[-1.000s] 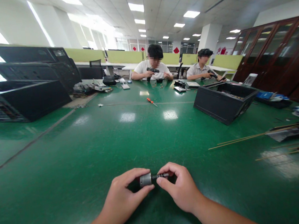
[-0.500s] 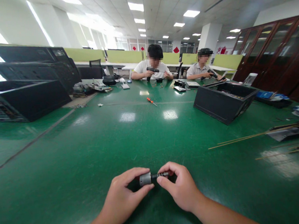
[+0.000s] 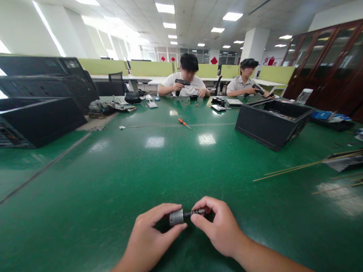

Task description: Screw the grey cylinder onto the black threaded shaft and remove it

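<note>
My left hand (image 3: 149,238) is closed around a small grey metal cylinder (image 3: 176,217), thumb and forefinger pinching it. A thin dark shaft (image 3: 197,213) sticks out of the cylinder to the right. My right hand (image 3: 219,228) pinches that shaft between thumb and fingers. Both hands hover just above the green table (image 3: 110,189) near its front edge. The part of the piece inside each palm is hidden.
Black computer cases (image 3: 29,111) are stacked at the left; another open case (image 3: 272,124) lies at the right. A red screwdriver (image 3: 184,123) lies mid-table. Thin rods (image 3: 298,168) and flat parts lie at the right. Two people sit at the far end holding tools.
My hands and the piece have barely moved. The far person in the white shirt has raised the tool a little.
</note>
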